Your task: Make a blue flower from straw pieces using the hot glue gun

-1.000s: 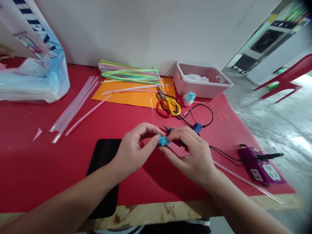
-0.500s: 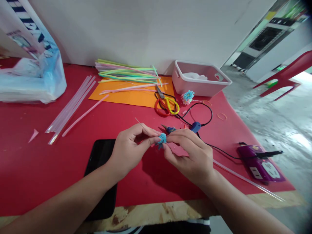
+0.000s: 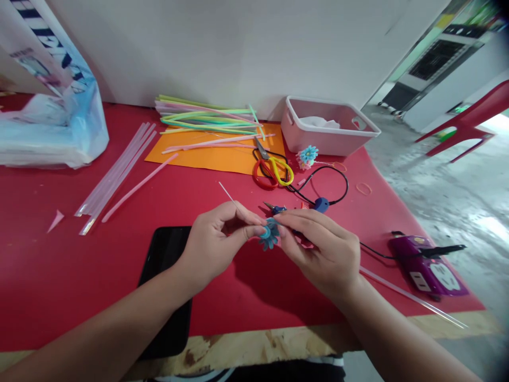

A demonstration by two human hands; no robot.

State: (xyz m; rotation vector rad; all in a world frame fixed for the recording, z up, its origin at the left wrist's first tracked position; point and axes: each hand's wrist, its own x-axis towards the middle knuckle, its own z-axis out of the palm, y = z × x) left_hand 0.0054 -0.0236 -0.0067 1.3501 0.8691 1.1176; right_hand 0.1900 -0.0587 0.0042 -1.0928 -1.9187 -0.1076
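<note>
Between my two hands is a small blue craft flower (image 3: 270, 236) with narrow petals, held above the red tabletop. My left hand (image 3: 222, 239) pinches it from the left with thumb and forefinger. A thin pale stem (image 3: 227, 192) sticks out past the left fingers, up and to the left. On the other side my right hand (image 3: 322, 244) is closed, its thumb and fingertips at the petals' right edge. Just behind the hands lies a blue tool with a pointed metal tip (image 3: 274, 208), partly covered by the right fingers.
A black phone (image 3: 165, 318) lies under my left forearm. Scissors (image 3: 270, 167) rest near an orange sheet (image 3: 199, 159) with colored straws (image 3: 214, 122). A pink bin (image 3: 326, 140), a finished flower (image 3: 308, 155) and a purple power strip (image 3: 427, 265) with a black cable stand right. Clear tubes (image 3: 115, 178) lie left.
The blue flower has turned, so its petals now fan out downward and to the right. My right hand has shifted slightly right, its fingers now at the petal edge.
</note>
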